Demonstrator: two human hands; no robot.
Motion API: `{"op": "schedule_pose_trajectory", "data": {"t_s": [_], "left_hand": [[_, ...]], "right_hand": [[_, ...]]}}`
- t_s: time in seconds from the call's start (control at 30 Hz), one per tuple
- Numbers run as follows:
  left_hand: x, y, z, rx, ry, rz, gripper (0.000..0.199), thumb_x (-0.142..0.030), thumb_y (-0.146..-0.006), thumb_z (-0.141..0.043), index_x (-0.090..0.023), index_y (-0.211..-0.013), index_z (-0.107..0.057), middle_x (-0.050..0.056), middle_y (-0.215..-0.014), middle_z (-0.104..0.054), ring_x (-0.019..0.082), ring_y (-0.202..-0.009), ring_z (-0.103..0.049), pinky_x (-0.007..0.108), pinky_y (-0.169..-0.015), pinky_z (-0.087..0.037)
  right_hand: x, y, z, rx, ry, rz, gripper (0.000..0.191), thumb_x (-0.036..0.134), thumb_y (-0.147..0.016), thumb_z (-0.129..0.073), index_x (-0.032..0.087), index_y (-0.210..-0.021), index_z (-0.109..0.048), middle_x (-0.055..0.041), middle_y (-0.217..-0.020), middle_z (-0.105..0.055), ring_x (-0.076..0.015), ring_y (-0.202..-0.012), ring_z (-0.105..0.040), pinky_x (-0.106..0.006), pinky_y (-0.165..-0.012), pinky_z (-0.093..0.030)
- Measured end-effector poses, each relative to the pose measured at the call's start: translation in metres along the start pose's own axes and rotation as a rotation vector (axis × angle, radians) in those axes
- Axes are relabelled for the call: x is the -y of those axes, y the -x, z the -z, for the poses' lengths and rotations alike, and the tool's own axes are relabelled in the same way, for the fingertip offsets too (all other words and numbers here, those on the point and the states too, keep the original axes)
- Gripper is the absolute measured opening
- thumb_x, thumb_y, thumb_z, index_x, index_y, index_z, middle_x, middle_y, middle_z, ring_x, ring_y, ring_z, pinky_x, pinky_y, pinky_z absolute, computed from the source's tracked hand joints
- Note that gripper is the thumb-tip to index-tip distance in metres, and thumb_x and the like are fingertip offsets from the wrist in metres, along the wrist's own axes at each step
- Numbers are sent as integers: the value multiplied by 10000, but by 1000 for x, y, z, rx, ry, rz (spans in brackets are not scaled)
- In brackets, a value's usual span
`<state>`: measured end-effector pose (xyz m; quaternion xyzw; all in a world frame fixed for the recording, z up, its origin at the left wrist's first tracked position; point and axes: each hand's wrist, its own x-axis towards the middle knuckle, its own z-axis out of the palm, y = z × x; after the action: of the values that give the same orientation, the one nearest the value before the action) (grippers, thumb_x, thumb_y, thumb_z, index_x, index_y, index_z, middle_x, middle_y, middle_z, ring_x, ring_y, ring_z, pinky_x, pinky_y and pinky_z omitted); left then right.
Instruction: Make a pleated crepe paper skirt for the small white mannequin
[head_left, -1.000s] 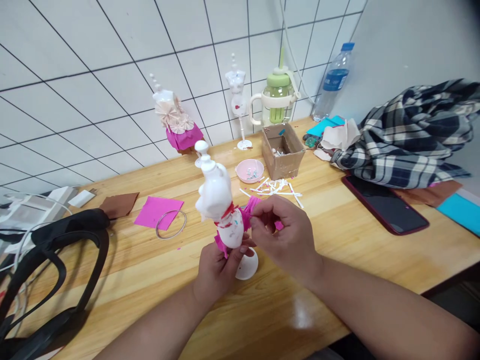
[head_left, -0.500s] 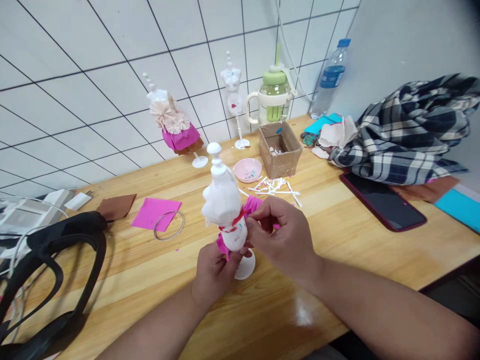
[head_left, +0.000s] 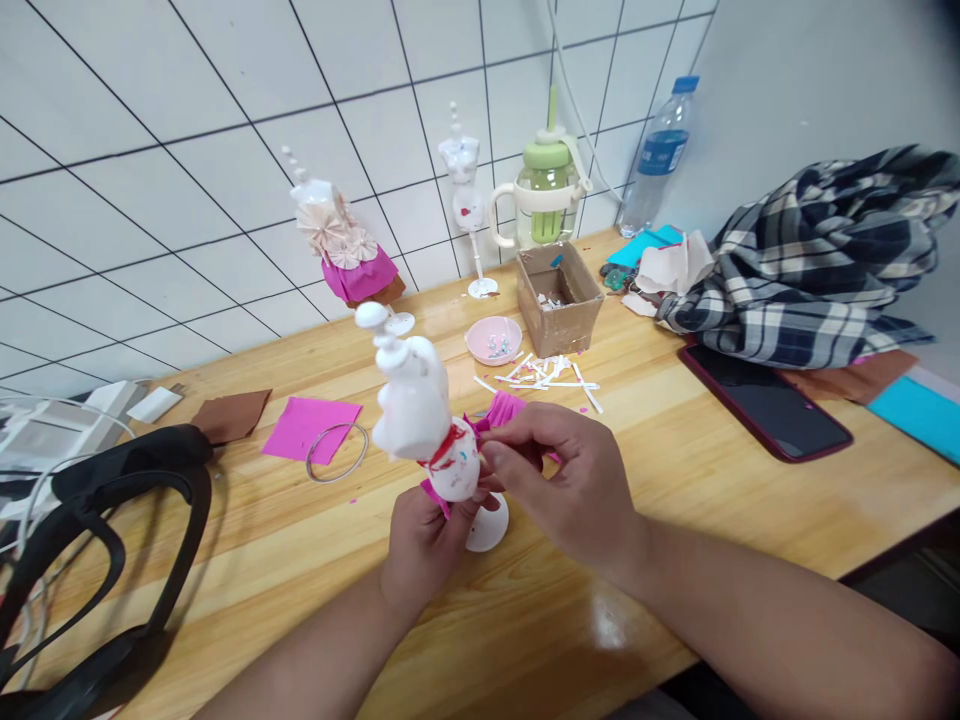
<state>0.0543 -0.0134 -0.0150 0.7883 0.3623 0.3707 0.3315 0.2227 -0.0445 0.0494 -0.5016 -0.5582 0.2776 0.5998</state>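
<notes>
A small white dress form (head_left: 414,400) with a red band round its waist leans to the left above its round white base (head_left: 487,523). My left hand (head_left: 429,540) is closed round the lower part of the form, with a bit of pink paper showing beside the thumb. At the form's waist, my right hand (head_left: 566,480) pinches the edge of pink crepe paper (head_left: 504,408) against its right side. Part of that paper is hidden behind my right fingers.
Behind stand a dressed form (head_left: 349,240), a bare form (head_left: 466,190), a lidded jug (head_left: 550,190) and a cardboard box (head_left: 561,315). A pink bowl (head_left: 480,352), white sticks (head_left: 551,378), a pink sheet (head_left: 300,425) and a phone (head_left: 765,405) lie around.
The dress form has tilted further left, its top knob moving left and slightly down. Both hands keep their hold and have shifted only a little.
</notes>
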Motion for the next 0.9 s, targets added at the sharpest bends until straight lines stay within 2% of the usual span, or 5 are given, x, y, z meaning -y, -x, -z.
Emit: {"op": "schedule_pose_trajectory", "data": {"t_s": [0.13,0.33,0.5,0.67,0.9], "left_hand": [[-2,-3,1,-30,-13,38,210,-281,-926,-545,-208,-903,-740,32,-862,-774,144,-643,-691,226,-591,-540],[3,-1,-2,-104,84,193,253,-368,-935,-531,-191,-868,-699,22,-772,-736,170,-713,-677,260,-665,-532],[1,-2,-6,-125,437,308,421,-532,-951,-438,-177,-1010,-655,53,-810,-702,181,-740,-665,325,-747,-549],[6,2,-4,-212,414,286,468,-548,-953,-426,-186,-710,-598,31,-686,-595,157,-729,-579,274,-691,-504],[6,8,-8,-52,464,273,481,-542,-974,-377,-185,-731,-588,-5,-603,-548,109,-531,-480,235,-496,-409]], "right_hand": [[0,4,4,72,113,224,239,138,-858,-489,146,-920,-720,-53,-753,-700,-161,-707,-629,-285,-660,-515],[2,8,1,211,126,334,350,152,-913,-447,173,-1200,-645,-71,-894,-720,-174,-806,-661,-309,-743,-546],[6,10,9,155,119,571,301,120,-814,-472,202,-1019,-676,-7,-652,-659,-135,-560,-599,-269,-581,-518],[-1,6,8,135,138,459,252,118,-850,-489,197,-1004,-672,-32,-762,-694,-141,-657,-624,-269,-615,-521],[-8,6,0,100,187,466,222,128,-863,-521,200,-1008,-673,-40,-845,-726,-159,-740,-642,-305,-694,-531]]}}
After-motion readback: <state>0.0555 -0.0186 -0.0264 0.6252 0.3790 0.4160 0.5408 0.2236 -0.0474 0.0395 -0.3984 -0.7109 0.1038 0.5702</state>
